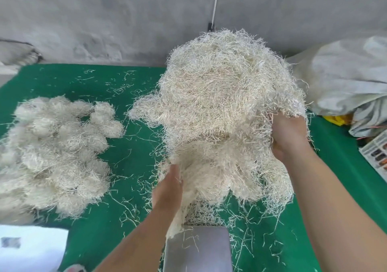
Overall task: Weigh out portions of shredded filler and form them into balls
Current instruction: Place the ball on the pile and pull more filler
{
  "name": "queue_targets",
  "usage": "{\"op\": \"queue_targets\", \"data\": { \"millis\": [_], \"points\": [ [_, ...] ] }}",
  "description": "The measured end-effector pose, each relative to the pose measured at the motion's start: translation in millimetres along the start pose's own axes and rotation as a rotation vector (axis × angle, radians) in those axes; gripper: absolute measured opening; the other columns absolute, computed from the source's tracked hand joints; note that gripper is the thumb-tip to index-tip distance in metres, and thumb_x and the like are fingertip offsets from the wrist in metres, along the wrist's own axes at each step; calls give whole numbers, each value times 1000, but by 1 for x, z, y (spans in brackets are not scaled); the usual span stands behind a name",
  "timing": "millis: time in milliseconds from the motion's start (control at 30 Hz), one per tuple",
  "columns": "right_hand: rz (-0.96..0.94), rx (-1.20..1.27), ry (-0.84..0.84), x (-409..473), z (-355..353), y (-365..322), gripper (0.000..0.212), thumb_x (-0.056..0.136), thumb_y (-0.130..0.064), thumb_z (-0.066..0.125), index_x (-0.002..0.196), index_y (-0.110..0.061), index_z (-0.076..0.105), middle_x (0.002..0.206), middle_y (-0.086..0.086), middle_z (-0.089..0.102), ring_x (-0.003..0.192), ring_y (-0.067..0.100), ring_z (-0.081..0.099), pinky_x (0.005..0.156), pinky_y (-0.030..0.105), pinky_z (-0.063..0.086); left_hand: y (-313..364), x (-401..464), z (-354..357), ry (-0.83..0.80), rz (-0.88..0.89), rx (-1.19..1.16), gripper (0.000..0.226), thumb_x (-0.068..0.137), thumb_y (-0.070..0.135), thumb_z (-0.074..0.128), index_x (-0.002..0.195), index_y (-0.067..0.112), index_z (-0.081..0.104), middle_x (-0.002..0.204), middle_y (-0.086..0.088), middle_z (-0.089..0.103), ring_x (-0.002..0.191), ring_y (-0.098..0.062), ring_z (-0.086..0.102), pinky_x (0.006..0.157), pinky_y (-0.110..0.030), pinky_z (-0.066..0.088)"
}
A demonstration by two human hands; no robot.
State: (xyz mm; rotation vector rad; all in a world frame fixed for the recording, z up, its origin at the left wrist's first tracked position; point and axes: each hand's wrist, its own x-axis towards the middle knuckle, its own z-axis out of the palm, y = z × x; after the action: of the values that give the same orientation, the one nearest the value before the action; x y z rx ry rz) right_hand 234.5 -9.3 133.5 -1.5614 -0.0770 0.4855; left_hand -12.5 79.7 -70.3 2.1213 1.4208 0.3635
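You are lifting a big filler mass (226,108) over the green table (129,167).

Your left hand (167,190) is gripping its lower edge, your right hand (289,137) is clutching its right side; it is hanging above the scale (199,248), with finished balls (56,150) lying well to the left.

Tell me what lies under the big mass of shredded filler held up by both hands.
Green table cover strewn with loose shreds, and the grey metal scale platform near its lower edge. Anything directly beneath is hidden.
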Motion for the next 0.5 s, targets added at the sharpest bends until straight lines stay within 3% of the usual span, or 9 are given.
{"op": "queue_targets", "data": {
  "millis": [33,100,167,200,267,333,400,467,500],
  "points": [
    [-4,21,16,-2,1,-1,36,95,-9,57,131,-10,51,73,-1,45,49,6,37,44,15,28,-5,1,-1,-10,-29,48,19,109,15,40,119,30,33,63,5,55,44,-8,46,36,-19,36],
    [-8,69,40,-3,1,-8,8,98,-7,52,99,-15,53,73,-2,40,51,8,36,40,16,29,-21,1,-6,-61,-76,176,15,108,18,42,117,28,36,65,6,55,47,-8,47,39,-20,41],
    [-61,22,123,0,-2,-19,29,100,-13,51,76,-23,41,71,-5,39,51,8,39,45,21,34,-38,0,-8,-114,-139,270,18,106,19,48,122,26,42,75,6,61,58,-8,55,55,-25,55],
    [-117,-11,161,2,-1,-25,30,99,-16,53,75,-26,39,72,-6,42,54,8,41,47,23,38,-43,-1,-8,-134,-182,281,25,105,18,52,127,24,44,85,6,63,71,-10,61,71,-31,59],
    [-146,-53,121,3,0,-33,27,99,-15,54,78,-25,39,72,-6,43,54,7,43,39,19,40,-36,-3,-10,-211,-255,284,47,100,25,58,144,26,42,121,1,61,114,-20,58,106,-45,47],
    [-121,-19,21,-3,7,-32,18,102,-10,51,89,-19,42,69,-4,39,42,4,40,32,19,31,-11,1,-21,-323,-287,243,65,95,45,58,154,28,37,151,-6,45,140,-30,39,117,-51,31],
    [-137,-29,-29,-12,13,-24,13,103,-9,54,95,-14,45,62,-5,39,40,7,36,37,21,27,24,10,-48,-556,-183,53,67,92,50,55,153,24,43,154,-6,44,140,-29,41,117,-49,37],
    [-175,-22,-52,-17,15,-19,25,100,-9,57,84,-19,41,58,-5,36,44,11,32,41,24,24,54,19,-91,-836,27,-21,50,100,46,50,142,19,52,139,-4,53,113,-13,55,98,-34,48],
    [-176,-28,-56,-19,17,-20,30,100,-9,57,81,-21,37,60,-4,34,45,12,30,44,27,22,63,22,-117,-895,106,30,49,101,51,48,140,22,52,133,-1,53,100,-8,55,94,-31,47]
  ]
}}
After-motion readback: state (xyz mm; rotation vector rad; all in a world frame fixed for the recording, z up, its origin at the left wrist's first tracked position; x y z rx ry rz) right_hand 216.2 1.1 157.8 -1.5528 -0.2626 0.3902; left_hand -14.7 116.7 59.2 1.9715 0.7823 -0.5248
